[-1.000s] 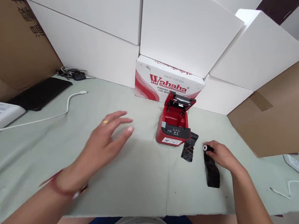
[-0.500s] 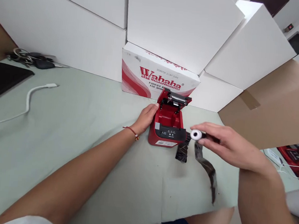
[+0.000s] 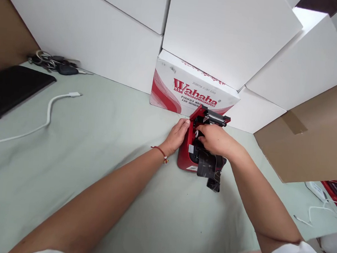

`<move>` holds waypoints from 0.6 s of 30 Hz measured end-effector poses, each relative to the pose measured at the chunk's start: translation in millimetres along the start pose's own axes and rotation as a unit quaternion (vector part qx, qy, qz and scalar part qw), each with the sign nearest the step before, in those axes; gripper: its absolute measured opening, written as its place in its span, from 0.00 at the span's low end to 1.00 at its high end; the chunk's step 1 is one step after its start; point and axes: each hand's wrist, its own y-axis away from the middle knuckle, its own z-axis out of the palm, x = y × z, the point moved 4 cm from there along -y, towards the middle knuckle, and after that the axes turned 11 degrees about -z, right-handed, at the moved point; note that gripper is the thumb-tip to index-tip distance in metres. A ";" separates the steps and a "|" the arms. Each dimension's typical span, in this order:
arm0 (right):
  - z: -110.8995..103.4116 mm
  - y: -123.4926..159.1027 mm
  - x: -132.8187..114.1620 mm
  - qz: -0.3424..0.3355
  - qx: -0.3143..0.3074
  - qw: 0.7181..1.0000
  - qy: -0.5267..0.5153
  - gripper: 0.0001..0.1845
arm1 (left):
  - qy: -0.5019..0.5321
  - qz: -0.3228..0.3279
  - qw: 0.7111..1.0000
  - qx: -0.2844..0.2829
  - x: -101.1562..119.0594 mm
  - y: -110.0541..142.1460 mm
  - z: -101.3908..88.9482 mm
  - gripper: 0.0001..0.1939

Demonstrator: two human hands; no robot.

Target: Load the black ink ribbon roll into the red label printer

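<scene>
A small red and black receipt printer [image 3: 185, 159] stands on the cloth with its lid [image 3: 215, 118] tipped up and back. My left hand [image 3: 178, 134] grips the printer's left side near the hinge. Inside the open bay, my right hand [image 3: 214, 139] holds a black paper roll [image 3: 196, 134] whose white core end shows between thumb and fingers; the hand hides most of it. The roll's loose black tail [image 3: 206, 165] hangs over the printer's front panel. Beneath and beside it, another dark strip [image 3: 215, 185] lies at the printer's right front corner.
Behind the printer stands a Wahaha carton [image 3: 171, 91], backed by stacked white boxes [image 3: 113, 47]. Brown cardboard [image 3: 312, 131] closes off the right. Keys [image 3: 61, 65], a black flat device [image 3: 18, 89] and a white cable [image 3: 48, 116] lie at left; another white cable [image 3: 309, 217] is far right.
My left hand has come from the open cloth to the printer's side. My right hand has lifted the black roll off the table and carried it left into the printer's bay, its tail trailing.
</scene>
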 end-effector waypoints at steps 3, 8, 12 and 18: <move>7.2 -11.4 2.9 -0.005 0.000 1.000 -0.022 0.15 | -0.002 0.002 1.000 0.000 0.5 -0.6 -0.3 0.19; 11.7 7.8 10.3 -0.037 0.087 0.992 -0.078 0.18 | 0.015 0.002 1.000 -0.001 -2.6 -3.2 0.8 0.22; 21.0 68.0 1.5 -0.093 0.347 0.924 -0.134 0.13 | 0.043 -0.017 0.999 0.011 -1.9 -4.0 -2.1 0.28; 92.8 114.3 -42.2 -0.110 0.500 0.858 -0.029 0.24 | 0.025 0.059 0.998 -0.028 26.1 -3.1 -6.1 0.35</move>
